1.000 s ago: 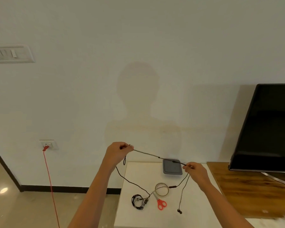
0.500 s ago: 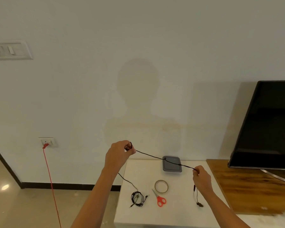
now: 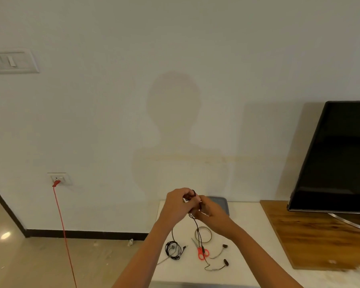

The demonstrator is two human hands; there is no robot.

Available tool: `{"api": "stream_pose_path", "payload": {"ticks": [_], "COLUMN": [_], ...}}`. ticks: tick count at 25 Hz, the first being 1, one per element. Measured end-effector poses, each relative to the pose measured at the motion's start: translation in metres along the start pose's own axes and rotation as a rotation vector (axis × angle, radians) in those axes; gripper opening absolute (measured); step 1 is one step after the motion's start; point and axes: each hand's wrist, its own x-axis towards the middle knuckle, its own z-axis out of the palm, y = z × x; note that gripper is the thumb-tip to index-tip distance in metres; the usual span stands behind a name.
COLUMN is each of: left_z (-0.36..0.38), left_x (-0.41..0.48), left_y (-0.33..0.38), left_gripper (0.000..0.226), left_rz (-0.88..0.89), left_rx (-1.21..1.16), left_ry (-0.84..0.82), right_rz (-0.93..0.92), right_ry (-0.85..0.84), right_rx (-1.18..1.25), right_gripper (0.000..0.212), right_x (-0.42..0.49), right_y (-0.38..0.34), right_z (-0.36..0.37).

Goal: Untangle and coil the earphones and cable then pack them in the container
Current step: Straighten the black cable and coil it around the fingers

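**HANDS AND EARPHONES: CURRENT POSITION**

Head view: left hand (image 3: pixel 178 204) and right hand (image 3: pixel 211 213) are held together above the surface (image 3: pixel 247 235), both pinching the cord of the earphones (image 3: pixel 225 246). The buds lie near right. The coiled cable (image 3: pixel 173 250) lies near left. The container (image 3: pixel 222 201) sits far, behind the hands.

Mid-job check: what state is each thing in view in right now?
left hand: pinches the earphone cable.
right hand: pinches the same cable, against the left hand.
earphone cable: hangs from the hands, mostly uncoiled.
earbuds: lying on the table.
black bundle: tangled on the table, strand rising toward left hand.
scissors: closed, flat.
grey container: partly behind right hand; lid unclear.
television: screen dark.
red cord: plugged into wall socket.
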Motion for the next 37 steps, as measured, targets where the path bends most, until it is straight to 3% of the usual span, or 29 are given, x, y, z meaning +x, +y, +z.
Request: {"api": "stream_pose_path", "payload": {"ticks": [3,7,12,15,17,19,21,22,27,31,32,34,37], "left_z": [-0.016,-0.069,-0.099,-0.081,-0.058,-0.035,-0.024,-0.025,-0.069,-0.095,-0.095,-0.085,-0.051], "left_x": [-0.002,0.001,-0.006,-0.012,-0.010,-0.009,-0.007,-0.006,-0.005,-0.009,-0.009,-0.008,-0.004], "left_y": [0.000,-0.021,-0.041,-0.034,-0.020,-0.002,0.009,0.008,-0.024,-0.042,-0.042,-0.033,-0.004], "left_gripper": [0.014,0.003,0.020,0.022,0.022,0.023,0.026,0.028,0.037,0.038,0.039,0.039,0.039], "left_rz": [0.012,-0.025,-0.078,-0.065,-0.015,0.047,0.083,0.090,0.013,-0.090,-0.103,-0.104,-0.032], "left_rx": [-0.028,0.079,0.390,0.326,0.232,0.186,0.171,0.182,0.264,0.162,0.130,0.059,0.053], "left_ry": [0.036,0.198,-0.029,-0.077,-0.117,-0.157,-0.155,-0.145,-0.120,-0.048,-0.040,-0.043,-0.072], "right_rz": [-0.023,0.180,0.372,0.343,0.117,-0.018,-0.080,-0.119,-0.095,0.191,0.290,0.342,0.026], "right_ry": [0.184,0.447,0.580,0.440,0.177,-0.117,-0.208,-0.153,0.420,0.701,0.660,0.389,0.065], "right_rx": [0.025,0.085,-0.140,-0.292,-0.050,0.111,0.054,0.001,-0.123,-0.117,-0.164,-0.294,-0.071], "right_gripper": [0.019,0.028,0.025,0.037,0.051,0.047,0.026,0.019,0.032,0.025,0.023,0.027,0.044], "right_x": [0.004,-0.004,-0.006,-0.006,-0.005,-0.001,0.003,0.005,0.002,-0.003,-0.003,-0.003,0.000], "right_y": [-0.001,0.031,0.060,0.044,0.017,-0.013,-0.024,-0.025,-0.003,0.026,0.029,0.018,-0.022], "right_z": [-0.013,-0.065,-0.106,-0.096,-0.071,-0.041,-0.024,-0.025,-0.072,-0.107,-0.109,-0.091,-0.039]}}
